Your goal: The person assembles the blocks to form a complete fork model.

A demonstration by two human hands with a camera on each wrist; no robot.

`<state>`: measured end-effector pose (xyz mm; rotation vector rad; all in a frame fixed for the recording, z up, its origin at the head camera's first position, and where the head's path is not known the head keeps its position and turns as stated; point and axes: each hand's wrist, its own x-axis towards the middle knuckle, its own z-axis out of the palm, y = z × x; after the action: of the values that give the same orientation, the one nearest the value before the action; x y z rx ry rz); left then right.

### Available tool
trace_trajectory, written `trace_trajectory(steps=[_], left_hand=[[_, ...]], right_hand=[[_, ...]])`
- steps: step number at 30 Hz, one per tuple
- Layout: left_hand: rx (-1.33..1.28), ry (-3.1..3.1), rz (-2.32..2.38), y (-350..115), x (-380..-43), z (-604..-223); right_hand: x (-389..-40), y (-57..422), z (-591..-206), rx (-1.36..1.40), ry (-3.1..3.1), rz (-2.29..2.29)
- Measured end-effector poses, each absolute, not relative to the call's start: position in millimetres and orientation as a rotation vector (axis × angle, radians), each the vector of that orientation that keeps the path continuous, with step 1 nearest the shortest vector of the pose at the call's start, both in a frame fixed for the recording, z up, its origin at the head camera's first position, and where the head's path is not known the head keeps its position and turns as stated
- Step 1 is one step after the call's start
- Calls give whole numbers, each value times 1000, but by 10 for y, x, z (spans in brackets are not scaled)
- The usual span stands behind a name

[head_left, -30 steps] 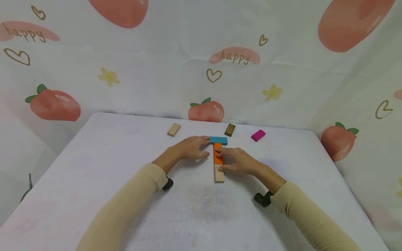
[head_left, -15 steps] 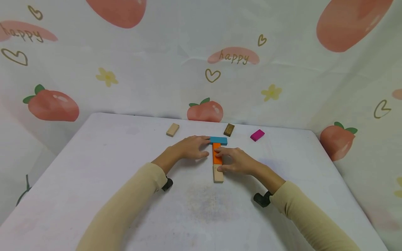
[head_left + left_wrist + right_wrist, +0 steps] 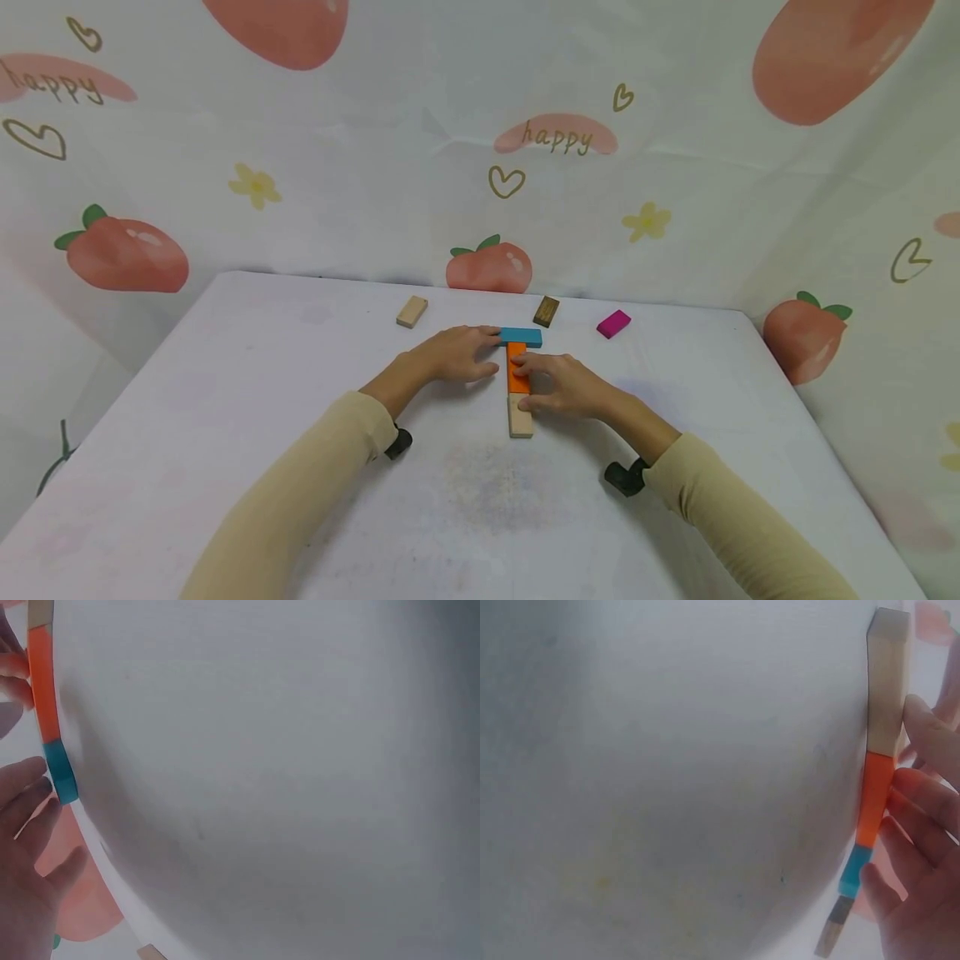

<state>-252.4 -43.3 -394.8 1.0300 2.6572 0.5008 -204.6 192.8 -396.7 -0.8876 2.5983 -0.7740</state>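
Note:
Three blocks form a T on the white table. A blue block point(image 3: 522, 337) lies crosswise at the far end, an orange block point(image 3: 517, 382) runs toward me from it, and a plain wooden block point(image 3: 521, 423) continues the line. My left hand point(image 3: 453, 354) has its fingertips at the blue block's left end, with the thumb held apart. From the right, my right hand point(image 3: 566, 383) rests its fingertips on the orange block, its thumb at the wooden one. In the right wrist view the relaxed fingers point(image 3: 922, 799) lie along the row of blocks.
Along the table's point(image 3: 300, 500) far edge lie another plain wooden block point(image 3: 412, 312), a dark brown block point(image 3: 547, 312) and a magenta block point(image 3: 614, 324). Behind them hangs a printed cloth point(image 3: 375, 167). Black wrist cameras sit under both forearms.

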Motion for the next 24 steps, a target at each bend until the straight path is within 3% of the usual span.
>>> trace_trajectory(steps=[6, 24], left_hand=[[992, 2774, 526, -593, -2551, -3943], [539, 2903, 549, -1568, -2712, -3881]], right_hand=[[-2039, 1921, -3970, -876, 2595, -774], [-2047, 1926, -3973, -894, 2605, -754]])
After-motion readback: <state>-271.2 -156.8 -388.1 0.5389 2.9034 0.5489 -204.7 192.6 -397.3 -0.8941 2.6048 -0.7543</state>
